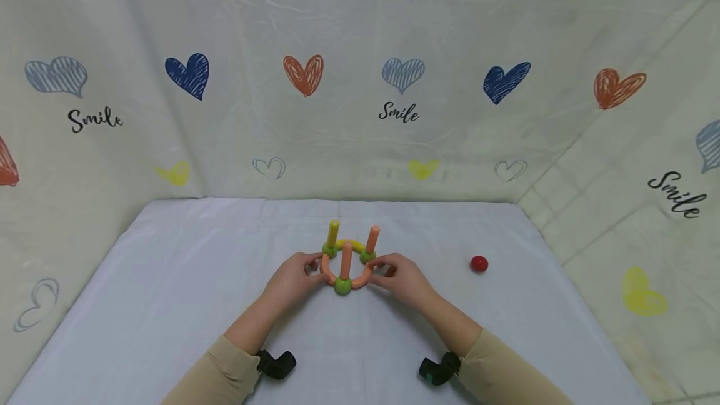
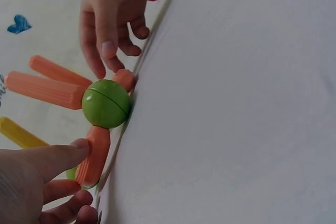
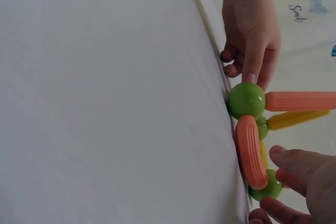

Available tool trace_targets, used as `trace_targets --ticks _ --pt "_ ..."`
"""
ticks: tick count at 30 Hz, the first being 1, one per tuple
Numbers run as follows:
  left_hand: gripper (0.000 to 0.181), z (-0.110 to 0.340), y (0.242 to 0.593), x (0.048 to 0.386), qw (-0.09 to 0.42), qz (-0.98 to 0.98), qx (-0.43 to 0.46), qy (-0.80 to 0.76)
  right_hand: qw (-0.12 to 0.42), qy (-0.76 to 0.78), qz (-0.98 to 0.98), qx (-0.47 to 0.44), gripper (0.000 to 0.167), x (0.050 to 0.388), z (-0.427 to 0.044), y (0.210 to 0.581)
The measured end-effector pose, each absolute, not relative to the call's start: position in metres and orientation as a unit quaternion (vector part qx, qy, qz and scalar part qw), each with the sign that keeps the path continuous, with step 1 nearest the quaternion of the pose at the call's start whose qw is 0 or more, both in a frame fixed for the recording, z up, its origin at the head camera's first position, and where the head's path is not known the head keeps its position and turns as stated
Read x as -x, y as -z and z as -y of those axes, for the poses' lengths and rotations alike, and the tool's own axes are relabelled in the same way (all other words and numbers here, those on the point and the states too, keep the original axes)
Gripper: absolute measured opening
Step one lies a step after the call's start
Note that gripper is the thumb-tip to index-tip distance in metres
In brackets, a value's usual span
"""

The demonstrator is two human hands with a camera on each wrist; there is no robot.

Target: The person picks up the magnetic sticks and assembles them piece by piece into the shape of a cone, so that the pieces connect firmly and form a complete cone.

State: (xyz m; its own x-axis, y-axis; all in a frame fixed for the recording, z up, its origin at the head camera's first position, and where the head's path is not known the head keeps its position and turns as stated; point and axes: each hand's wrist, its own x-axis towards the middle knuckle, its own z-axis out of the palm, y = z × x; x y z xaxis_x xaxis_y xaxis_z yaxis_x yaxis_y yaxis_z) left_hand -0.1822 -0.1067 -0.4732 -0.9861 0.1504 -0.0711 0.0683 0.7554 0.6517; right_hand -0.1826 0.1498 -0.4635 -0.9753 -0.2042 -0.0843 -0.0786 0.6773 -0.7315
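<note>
A toy ring of curved rods joined by green balls stands on the table, with upright rods on the balls. The front ball (image 1: 343, 286) carries an orange upright rod (image 1: 346, 261); a yellow rod (image 1: 334, 233) and another orange rod (image 1: 373, 239) rise behind. At the ring's left, my left hand (image 1: 292, 279) pinches the curved orange rod (image 2: 94, 157) between thumb and fingers. My right hand (image 1: 406, 279) is at the opposite curved orange rod (image 3: 251, 152), fingers loosely spread around it. In the right wrist view its thumb looks apart from the rod.
A red ball (image 1: 479, 264) lies on the white-covered table (image 1: 169, 305) to the right of the ring. Behind the table hangs a pale cloth (image 1: 349, 142) printed with hearts. A black wrist device (image 1: 277, 365) sticks out by the left sleeve, another (image 1: 439, 369) by the right.
</note>
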Motion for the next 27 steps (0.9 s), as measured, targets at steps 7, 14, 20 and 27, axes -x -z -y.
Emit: trace_targets --ticks 7,14,20,27 --pt "0.054 0.107 0.473 0.183 0.064 -0.933 -0.052 -0.351 0.079 0.386 -0.917 0.060 0.028 0.185 -0.157 0.459" --pt "0.053 0.106 0.474 0.182 0.064 -0.933 -0.049 -0.352 0.077 0.378 -0.922 0.039 0.033 0.185 -0.174 0.447" --pt "0.054 0.106 0.474 0.183 0.065 -0.931 -0.049 -0.357 0.061 0.363 -0.929 0.031 0.041 0.185 -0.208 0.437" --pt "0.058 0.109 0.478 0.184 0.064 -0.931 -0.059 -0.353 0.034 0.349 -0.937 0.015 0.047 0.187 -0.262 0.433"
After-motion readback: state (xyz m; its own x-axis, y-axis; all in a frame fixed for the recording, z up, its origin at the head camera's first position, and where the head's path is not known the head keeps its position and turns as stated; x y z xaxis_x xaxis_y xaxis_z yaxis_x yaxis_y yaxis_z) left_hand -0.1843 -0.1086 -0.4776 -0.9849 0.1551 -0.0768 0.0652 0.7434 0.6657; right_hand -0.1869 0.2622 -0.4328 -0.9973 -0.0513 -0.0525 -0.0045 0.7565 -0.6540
